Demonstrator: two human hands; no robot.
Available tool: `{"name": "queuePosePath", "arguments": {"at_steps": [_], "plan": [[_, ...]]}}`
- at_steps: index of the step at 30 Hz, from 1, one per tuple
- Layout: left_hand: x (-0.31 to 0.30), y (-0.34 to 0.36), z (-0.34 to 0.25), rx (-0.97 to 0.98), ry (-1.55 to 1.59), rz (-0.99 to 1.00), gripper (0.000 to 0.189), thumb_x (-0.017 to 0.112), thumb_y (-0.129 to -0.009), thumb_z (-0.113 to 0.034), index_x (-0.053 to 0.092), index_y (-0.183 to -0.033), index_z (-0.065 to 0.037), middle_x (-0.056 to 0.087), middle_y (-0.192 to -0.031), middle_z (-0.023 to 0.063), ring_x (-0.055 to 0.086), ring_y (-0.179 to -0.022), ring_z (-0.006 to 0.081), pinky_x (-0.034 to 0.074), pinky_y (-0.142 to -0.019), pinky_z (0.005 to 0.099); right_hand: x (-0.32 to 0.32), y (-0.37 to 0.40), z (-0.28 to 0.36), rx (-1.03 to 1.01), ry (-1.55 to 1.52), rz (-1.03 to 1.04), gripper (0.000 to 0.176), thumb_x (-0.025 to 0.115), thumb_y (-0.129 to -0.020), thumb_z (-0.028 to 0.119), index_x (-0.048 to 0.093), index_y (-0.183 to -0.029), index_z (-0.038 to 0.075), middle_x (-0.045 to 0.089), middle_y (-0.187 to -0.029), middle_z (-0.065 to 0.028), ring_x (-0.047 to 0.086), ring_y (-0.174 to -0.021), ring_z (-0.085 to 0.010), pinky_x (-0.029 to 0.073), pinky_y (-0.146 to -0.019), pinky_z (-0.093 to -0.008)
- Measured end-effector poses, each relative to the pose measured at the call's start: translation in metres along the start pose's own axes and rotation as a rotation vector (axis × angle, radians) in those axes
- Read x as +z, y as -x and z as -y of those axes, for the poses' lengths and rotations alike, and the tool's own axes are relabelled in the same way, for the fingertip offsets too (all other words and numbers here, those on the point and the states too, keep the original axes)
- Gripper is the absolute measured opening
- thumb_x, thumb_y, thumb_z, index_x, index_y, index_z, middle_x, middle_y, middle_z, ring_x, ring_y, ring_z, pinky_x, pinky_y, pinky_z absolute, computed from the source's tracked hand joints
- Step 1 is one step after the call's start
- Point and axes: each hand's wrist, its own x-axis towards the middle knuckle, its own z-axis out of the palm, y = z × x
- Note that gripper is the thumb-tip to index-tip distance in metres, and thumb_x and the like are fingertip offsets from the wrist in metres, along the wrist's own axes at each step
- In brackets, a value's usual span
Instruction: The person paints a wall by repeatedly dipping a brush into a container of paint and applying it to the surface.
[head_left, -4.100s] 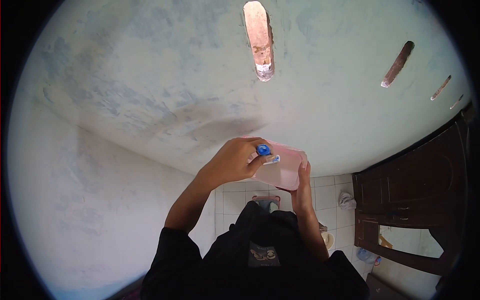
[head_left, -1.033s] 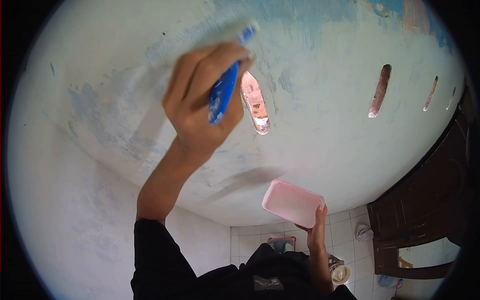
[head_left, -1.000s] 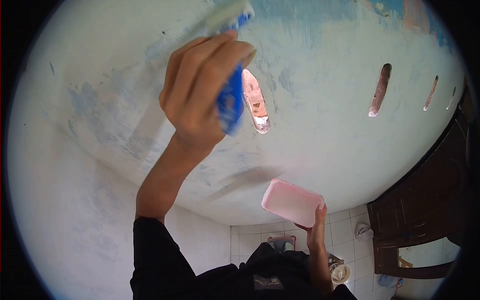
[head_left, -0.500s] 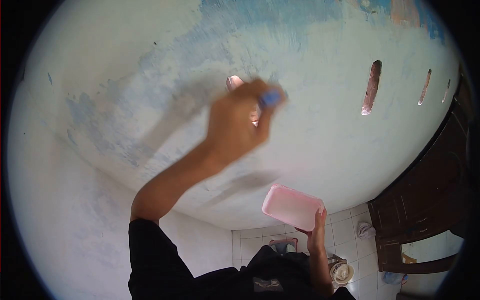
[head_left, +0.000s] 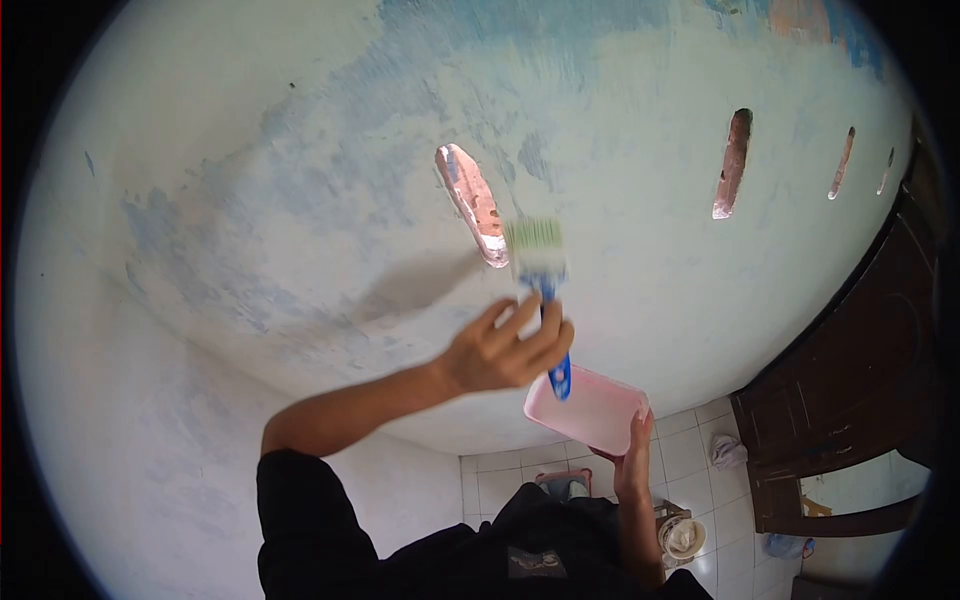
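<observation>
In my left hand (head_left: 505, 350) is a paintbrush (head_left: 540, 262) with a blue handle, its pale bristles pointing up in front of the wall (head_left: 640, 250). The brush overlaps the lower end of a slanted slot (head_left: 470, 205) in the wall. White and pale blue paint covers this wall in uneven patches. Lower down, my right hand (head_left: 632, 465) grips the right-hand corner of a pink tray (head_left: 590, 405). Whitish paint coats the inside of the tray. The brush handle's end overlaps the tray's upper edge in this view.
More narrow slots (head_left: 733, 165) run along the wall to the right. Dark wooden furniture (head_left: 830, 370) stands at the right. On the tiled floor (head_left: 500, 490) below are a bucket (head_left: 684, 537), a crumpled cloth (head_left: 728, 450) and a pinkish stool-like thing (head_left: 565, 483).
My left hand has come down from the slot toward the tray, and the brush has swung so its bristles show pointing up. The tray and my right hand have stayed nearly still.
</observation>
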Motion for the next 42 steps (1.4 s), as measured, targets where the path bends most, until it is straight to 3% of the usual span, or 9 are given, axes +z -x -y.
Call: {"name": "queuePosePath", "arguments": {"at_steps": [6,12,18,26,32,35,38,41,42], "plan": [[-0.007,0.031,-0.059,-0.430,0.483,0.070,0.020,0.075,-0.087,-0.014,0.070,-0.106,-0.012,0.072,-0.102,0.0039,0.068,-0.093,0.0190,0.047,-0.079,0.0346,-0.001,0.000,0.004,0.031,-0.009,0.036,0.063,0.042,-0.109,0.056,0.025,-0.157,0.019,0.049,-0.147,-0.0127,0.062,-0.126,-0.0297,0.061,-0.088,-0.0468],[-0.030,0.037,-0.057,-0.942,1.068,0.090,0.018,0.076,-0.087,0.000,0.072,-0.103,-0.006,0.075,-0.095,0.0090,0.072,-0.085,0.0246,0.053,-0.076,0.0336,0.009,-0.006,-0.007,0.027,0.014,0.085,0.062,0.040,-0.109,0.056,0.026,-0.156,0.018,0.049,-0.148,-0.0114,0.061,-0.127,-0.0290,0.060,-0.089,-0.0471],[-0.037,0.064,-0.083,-1.221,1.334,0.210,0.007,0.073,-0.094,-0.002,0.072,-0.101,-0.001,0.074,-0.091,0.0096,0.069,-0.080,0.0176,0.053,-0.075,0.0306,0.024,-0.007,-0.010,0.070,0.017,0.133,0.061,0.041,-0.110,0.055,0.029,-0.156,0.017,0.048,-0.149,-0.0097,0.057,-0.133,-0.0271,0.058,-0.093,-0.0463],[-0.043,0.077,-0.083,-1.230,1.252,0.240,0.010,0.073,-0.095,-0.009,0.072,-0.101,-0.001,0.074,-0.092,0.0114,0.069,-0.076,0.0229,0.053,-0.071,0.0316,0.025,-0.015,-0.029,0.066,-0.007,0.183,0.056,0.043,-0.112,0.049,0.031,-0.156,0.017,0.047,-0.150,-0.0077,0.048,-0.141,-0.0220,0.046,-0.112,-0.0426],[-0.044,0.079,-0.085,-1.221,1.179,0.317,0.007,0.073,-0.093,-0.003,0.074,-0.099,0.000,0.076,-0.092,0.0100,0.068,-0.076,0.0195,0.053,-0.071,0.0301,0.041,-0.007,-0.021,0.120,0.007,0.189,0.058,0.043,-0.111,0.049,0.030,-0.157,0.016,0.045,-0.152,-0.0087,0.047,-0.141,-0.0226,0.045,-0.113,-0.0421],[-0.043,0.079,-0.091,-1.216,1.164,0.405,0.008,0.073,-0.093,-0.004,0.073,-0.100,-0.001,0.076,-0.092,0.0102,0.069,-0.077,0.0205,0.053,-0.071,0.0307,0.041,-0.006,-0.023,0.112,0.080,0.229,0.078,0.045,-0.105,0.066,0.024,-0.161,0.017,0.037,-0.157,-0.0137,0.045,-0.141,-0.0316,0.065,-0.071,-0.0421],[-0.041,0.078,-0.094,-1.202,1.131,0.441,0.008,0.073,-0.093,-0.004,0.073,-0.100,-0.001,0.076,-0.093,0.0100,0.071,-0.078,0.0216,0.054,-0.071,0.0306,0.039,-0.009,-0.034,0.077,0.002,0.215,0.061,0.044,-0.111,0.051,0.028,-0.158,0.016,0.043,-0.153,-0.0091,0.045,-0.143,-0.0228,0.043,-0.115,-0.0428],[-0.044,0.077,-0.094,-1.198,1.128,0.415,0.008,0.073,-0.092,-0.002,0.073,-0.101,-0.002,0.077,-0.095,0.0093,0.072,-0.079,0.0232,0.054,-0.071,0.0299,0.036,-0.011,-0.037,0.073,-0.021,0.237,0.060,0.044,-0.111,0.051,0.029,-0.158,0.016,0.044,-0.152,-0.0091,0.046,-0.143,-0.0230,0.044,-0.114,-0.0419],[-0.047,0.077,-0.092,-1.205,1.145,0.391,0.009,0.073,-0.092,-0.001,0.073,-0.101,-0.002,0.077,-0.096,0.0091,0.072,-0.079,0.0238,0.054,-0.071,0.0297,0.034,-0.012,-0.039,0.069,0.024,0.234,0.067,0.043,-0.108,0.057,0.026,-0.159,0.016,0.041,-0.154,-0.0107,0.045,-0.143,-0.0266,0.051,-0.102,-0.0441]]}}
